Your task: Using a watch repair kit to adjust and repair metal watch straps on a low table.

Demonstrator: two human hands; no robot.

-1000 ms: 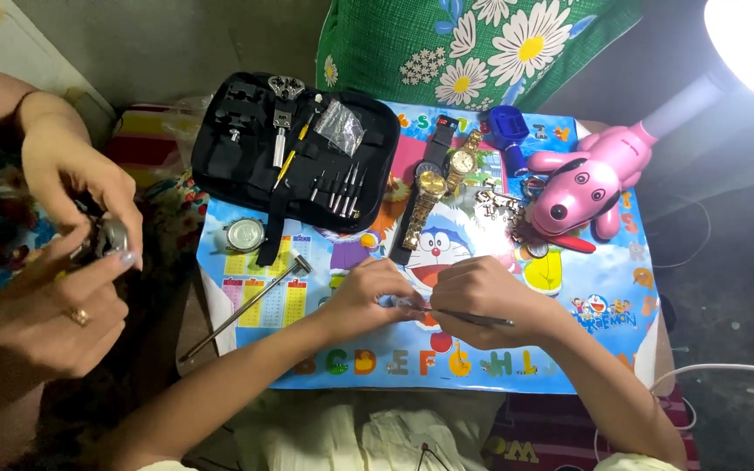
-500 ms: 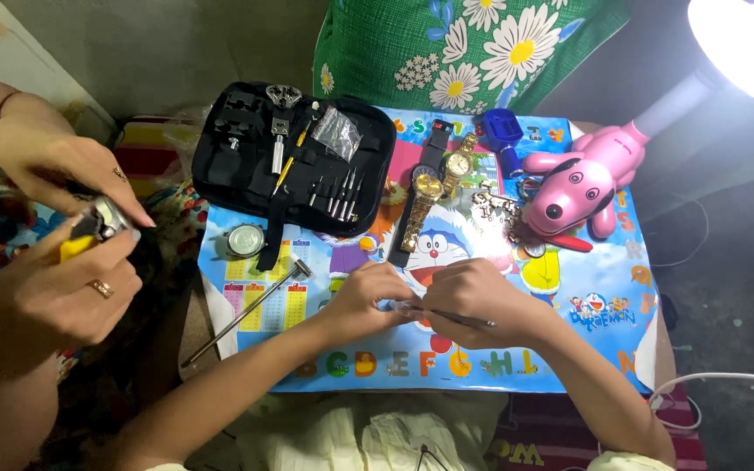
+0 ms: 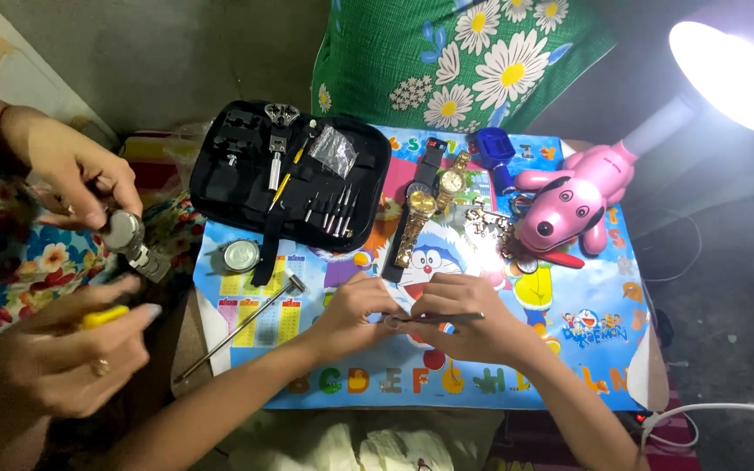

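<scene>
My left hand (image 3: 355,310) and my right hand (image 3: 469,327) meet over the middle of a cartoon-printed mat (image 3: 586,349). The left fingertips pinch a small round metal part (image 3: 392,322); I cannot tell what kind of part it is. A thin dark tool (image 3: 447,317) lies in my right hand, its tip at that part. Two gold wristwatches (image 3: 434,205) lie just beyond my hands. A loose metal watch band (image 3: 490,228) lies beside them.
Another person's hands are at the left; one (image 3: 71,179) grips a silver watch (image 3: 128,240), the other (image 3: 54,362) a yellow tool. An open black tool case (image 3: 220,187), a round tin (image 3: 241,255), a small hammer (image 3: 246,318), a pink dog lamp (image 3: 573,205) and a flowered cushion (image 3: 464,61) surround the mat.
My hands stay almost where they were. The other person's upper hand has lifted the silver watch up and away from the lower hand.
</scene>
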